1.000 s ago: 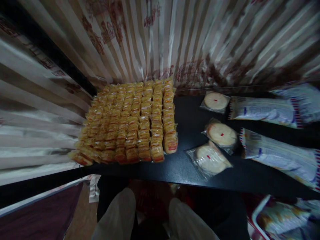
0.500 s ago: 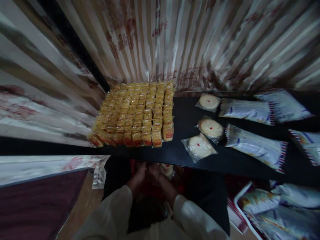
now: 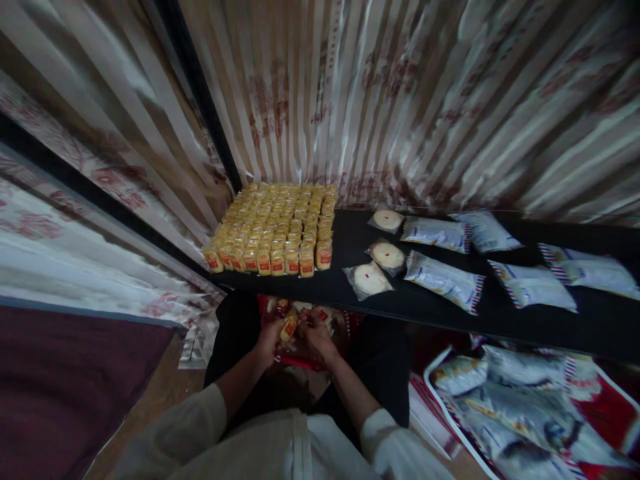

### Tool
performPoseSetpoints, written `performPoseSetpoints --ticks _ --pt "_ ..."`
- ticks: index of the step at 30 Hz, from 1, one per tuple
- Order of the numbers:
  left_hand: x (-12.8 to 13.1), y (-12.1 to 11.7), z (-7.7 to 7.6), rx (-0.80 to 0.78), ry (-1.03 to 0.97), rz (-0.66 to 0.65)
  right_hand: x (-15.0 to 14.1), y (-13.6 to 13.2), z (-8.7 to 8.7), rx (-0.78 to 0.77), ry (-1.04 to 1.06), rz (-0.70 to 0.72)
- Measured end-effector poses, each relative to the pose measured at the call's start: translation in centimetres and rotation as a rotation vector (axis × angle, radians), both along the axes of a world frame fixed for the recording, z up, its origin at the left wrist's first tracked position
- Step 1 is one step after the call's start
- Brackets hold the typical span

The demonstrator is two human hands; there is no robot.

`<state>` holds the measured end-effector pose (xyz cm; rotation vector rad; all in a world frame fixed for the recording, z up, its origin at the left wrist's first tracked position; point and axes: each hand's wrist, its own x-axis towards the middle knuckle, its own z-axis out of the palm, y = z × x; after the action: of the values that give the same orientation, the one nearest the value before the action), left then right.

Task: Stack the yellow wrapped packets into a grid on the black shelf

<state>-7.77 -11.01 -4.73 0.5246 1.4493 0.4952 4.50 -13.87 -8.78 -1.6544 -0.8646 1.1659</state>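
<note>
Low between my knees, a red bag or box [image 3: 313,364] holds wrapped pastries, below the front edge of the black shelf. My left hand [image 3: 269,341] is closed on a small yellow wrapped cake [image 3: 289,327] with a red label. My right hand [image 3: 319,338] is over the same container, just right of that cake, its fingers bent; whether they hold anything is too dark to tell. Above, on the black shelf [image 3: 280,287], similar yellow wrapped cakes [image 3: 273,230] stand in tight rows. Right of them lie three round flat pastries [image 3: 387,255] in clear wrappers.
Several white-blue packets [image 3: 445,279] with striped ends lie along the shelf's right part. Under it at the right is an open bag [image 3: 431,380] of silvery packets [image 3: 520,407]. Patterned curtains [image 3: 300,100] hang behind and left, beside a dark post [image 3: 210,113].
My view has tilted and shifted, bringing the lap container out from under the shelf edge. The small cake now shows in my left hand. The rows on the shelf look the same.
</note>
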Motion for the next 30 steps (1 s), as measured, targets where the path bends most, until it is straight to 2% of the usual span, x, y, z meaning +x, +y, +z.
performPoseSetpoints --ticks 2,4,6,9,14,16,19,24,27,30 --pt "-0.4 -0.2 1.4 -0.022 -0.073 -0.009 0.5 -0.2 1.6 -0.021 0.163 -0.027" --pt "-0.7 -0.2 2.6 -0.037 -0.146 -0.019 1.0 -0.5 3.0 -0.02 0.325 0.021" --pt "-0.7 -0.1 3.6 -0.033 -0.197 -0.047 1.4 -0.7 4.3 -0.002 0.387 0.085" --pt "-0.2 -0.2 4.7 0.029 -0.237 -0.124 2.1 -0.9 5.9 0.042 0.348 0.098" --pt "1.0 -0.9 5.6 0.357 -0.229 -0.146 3.8 -0.5 8.7 0.112 0.277 0.072" --pt "1.8 -1.1 6.0 0.44 -0.252 -0.153 4.4 -0.3 9.6 0.133 0.226 0.043" --pt "3.2 -1.0 6.6 0.487 -0.278 -0.122 5.1 0.1 10.3 0.171 0.234 -0.013" --pt "5.7 0.0 7.3 0.518 -0.348 -0.069 6.0 0.7 10.0 0.196 0.282 -0.036" --pt "6.8 0.8 7.1 0.5 -0.336 -0.073 6.9 1.4 10.1 0.226 0.13 -0.063" --pt "7.7 1.4 6.3 0.511 -0.198 -0.076 8.0 2.4 10.6 0.26 -0.143 -0.114"
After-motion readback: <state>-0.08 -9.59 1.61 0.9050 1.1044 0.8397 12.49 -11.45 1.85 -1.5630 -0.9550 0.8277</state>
